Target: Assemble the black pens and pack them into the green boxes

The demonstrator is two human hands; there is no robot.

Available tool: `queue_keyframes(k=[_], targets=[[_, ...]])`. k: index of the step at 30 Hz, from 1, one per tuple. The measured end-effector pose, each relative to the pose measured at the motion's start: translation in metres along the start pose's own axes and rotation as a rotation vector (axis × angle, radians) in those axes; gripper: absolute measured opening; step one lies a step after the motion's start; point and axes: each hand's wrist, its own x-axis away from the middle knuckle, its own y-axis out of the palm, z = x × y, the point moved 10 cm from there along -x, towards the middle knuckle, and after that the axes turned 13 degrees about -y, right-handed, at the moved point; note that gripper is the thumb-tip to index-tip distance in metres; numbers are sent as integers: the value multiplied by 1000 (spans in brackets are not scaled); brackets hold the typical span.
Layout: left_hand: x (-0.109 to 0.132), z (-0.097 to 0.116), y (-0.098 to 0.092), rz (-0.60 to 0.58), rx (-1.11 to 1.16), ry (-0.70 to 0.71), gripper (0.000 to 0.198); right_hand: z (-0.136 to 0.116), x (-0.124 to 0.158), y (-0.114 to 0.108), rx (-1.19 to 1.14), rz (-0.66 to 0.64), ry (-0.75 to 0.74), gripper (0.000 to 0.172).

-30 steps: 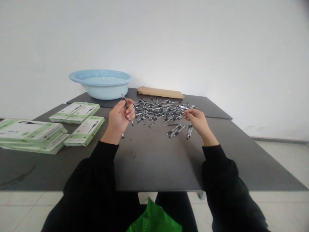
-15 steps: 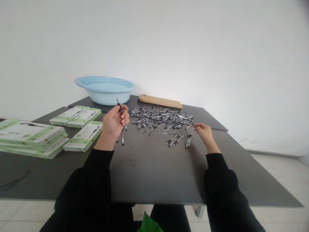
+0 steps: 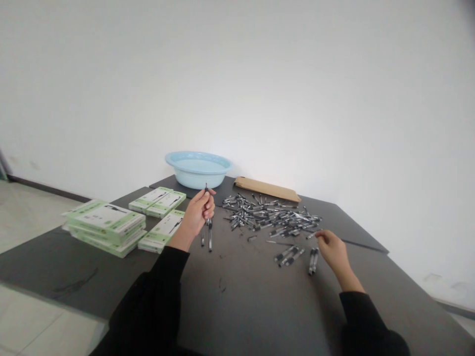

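One slim pen (image 3: 207, 188), dark at the grip and narrowing to a fine tip, points upward left of the pen heap (image 3: 289, 218), pinched between the thumb and curled fingers of the left hand (image 3: 196, 213). At the heap's near right edge, the right hand (image 3: 333, 250) has its fingertips drawn together beside a short clear piece (image 3: 310, 236); I cannot tell whether they grip it. Two clear-barrelled, dark-gripped pens (image 3: 313, 261) lie side by side just before the heap.
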Motion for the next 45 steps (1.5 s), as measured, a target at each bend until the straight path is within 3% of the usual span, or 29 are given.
queue_keyframes(k=[3, 6, 8, 13, 16, 20, 24, 30, 37, 41, 45], targets=[[-1, 2, -9, 1, -9, -4, 24, 2, 1, 16, -87, -23, 38, 23], [-1, 2, -15, 29, -10, -13, 24, -20, -6, 55, -261, -134, 7, 26], [-2, 1, -17, 51, -10, -21, 24, -60, -19, 84, -330, -227, -112, 25], [-5, -2, -27, 127, -60, -34, 25, -189, -65, 151, -263, -427, -472, 28], [-6, -4, -34, 173, -105, -39, 24, -232, -91, 201, -52, -613, -522, 30], [-6, -7, -41, 220, -120, -62, 23, -246, -115, 250, 22, -673, -457, 30], [-6, -10, -41, 224, -131, -71, 22, -243, -118, 282, 63, -725, -407, 26], [-7, -19, -39, 213, -107, -137, 20, -237, -115, 300, 119, -755, -348, 23], [-7, -23, -36, 188, -75, -200, 22, -238, -113, 306, 143, -752, -316, 20], [-6, -22, -38, 212, -82, -184, 22, -247, -114, 294, 120, -712, -318, 19], [-7, -28, -28, 174, -185, -199, 21, -261, -117, 261, 29, -648, -341, 20]])
